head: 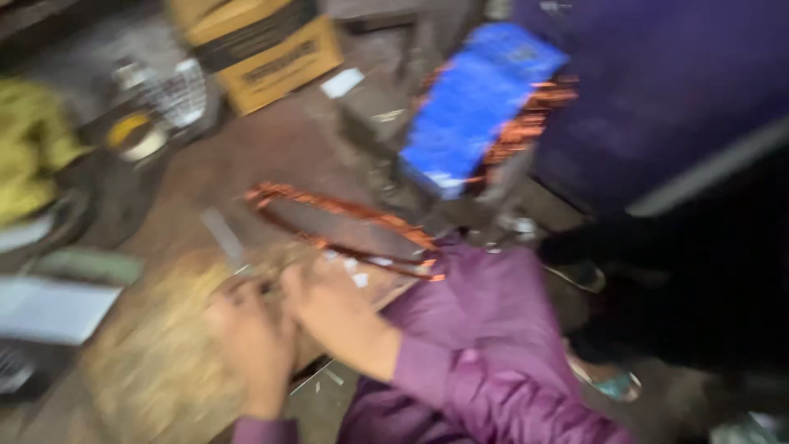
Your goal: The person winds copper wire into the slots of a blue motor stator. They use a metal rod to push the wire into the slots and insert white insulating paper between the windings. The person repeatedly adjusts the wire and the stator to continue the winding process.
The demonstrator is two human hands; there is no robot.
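Copper wire coil, judged light and springy, is pinched at its near end by left hand and right hand.

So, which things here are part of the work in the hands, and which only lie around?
In the work:
- left hand
- right hand
- copper wire loop

Lying about:
- cardboard box
- blue block with copper windings
- yellow cloth
- white paper

A tan cardboard box with a dark band stands at top, a blue rectangular package right of it.
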